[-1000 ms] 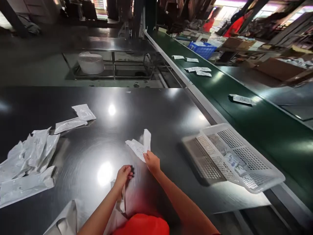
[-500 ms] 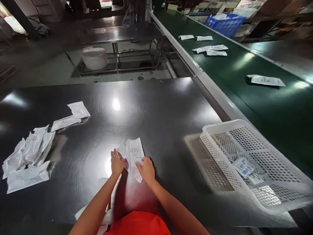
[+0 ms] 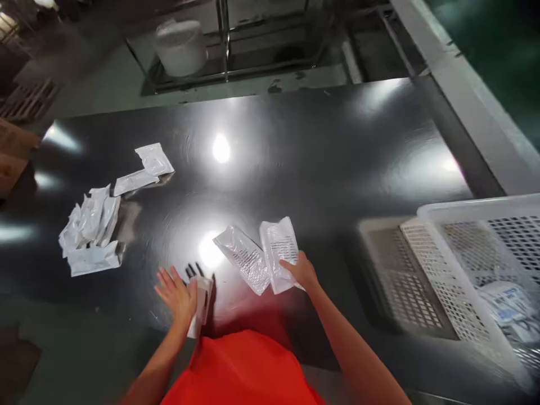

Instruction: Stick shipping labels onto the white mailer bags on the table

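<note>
Surface: dark grey, glossy metal tabletop, marked by bright lamp reflections and fine scratches. Room, left to right: brown cardboard at the left edge; a white, round, tub-like object on a low metal frame beyond the far edge; a pale grey rail and a dark green belt at upper right, blurred.

On the tabletop, left to right: a heap of glossy white plastic packets, overlapping; just beyond it, a pair of white plastic packets, touching. Left hand: open, fingers spread, grasping nothing visible, next to a folded white item; contact cannot be determined. Near the middle, a white flat packet with dark print, slanted, meets a second white printed packet on its right. Right hand: closed on the second packet's right edge, thumb across its face.

Containers: one white perforated plastic basket, far right, cut off by the view. Inside: clear packaging with blue-and-white print; wording illegible.
</note>
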A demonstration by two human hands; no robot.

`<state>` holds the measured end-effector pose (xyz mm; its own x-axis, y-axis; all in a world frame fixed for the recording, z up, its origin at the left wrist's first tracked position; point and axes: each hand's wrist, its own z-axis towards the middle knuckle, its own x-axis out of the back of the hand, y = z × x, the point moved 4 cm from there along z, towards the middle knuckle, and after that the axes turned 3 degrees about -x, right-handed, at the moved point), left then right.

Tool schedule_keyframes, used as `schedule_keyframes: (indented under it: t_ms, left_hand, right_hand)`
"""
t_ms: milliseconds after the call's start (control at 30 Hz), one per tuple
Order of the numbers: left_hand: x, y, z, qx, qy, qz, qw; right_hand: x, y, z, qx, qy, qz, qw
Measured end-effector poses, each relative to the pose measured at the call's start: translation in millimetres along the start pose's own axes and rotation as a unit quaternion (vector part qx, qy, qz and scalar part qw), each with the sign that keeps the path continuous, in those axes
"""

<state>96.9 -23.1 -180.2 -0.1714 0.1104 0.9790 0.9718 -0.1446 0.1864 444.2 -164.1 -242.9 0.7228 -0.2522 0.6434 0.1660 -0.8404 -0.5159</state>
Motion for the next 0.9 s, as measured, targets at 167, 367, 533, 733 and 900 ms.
schedule_keyframes:
  t_ms: [167, 367, 533, 733, 900]
  left_hand:
    - [-46.8, -30.8, -81.5, -0.092, -0.113, 0.088, 0.985]
    - [-42.8, -17.6, -54.9, -0.103, -0.100, 0.070, 0.987]
    - [-30.9, -19.4, -51.8, -0.079, -0.139, 0.038, 0.986]
    - [-30.3, -15.6, -44.9, -0.060, -0.164, 0.043, 0.984]
    - [-30.6, -12.3, -39.3, -0.033, -0.169, 0.042, 0.984]
  right_hand:
    - [1.7, 14.5, -5.4, -0.042, 0.022, 0.002, 0.999]
    - [1.1, 4.2, -7.6, -0.051, 0.036, -0.016, 0.998]
    - [23.7, -9.4, -7.6, 0.033, 0.040, -0.079, 0.996]
    - [100.8, -33.4, 14.1, 0.192, -0.090, -0.359, 0.909]
    - [91.1, -89.2, 11.2, 0.324, -0.012, -0.451, 0.832]
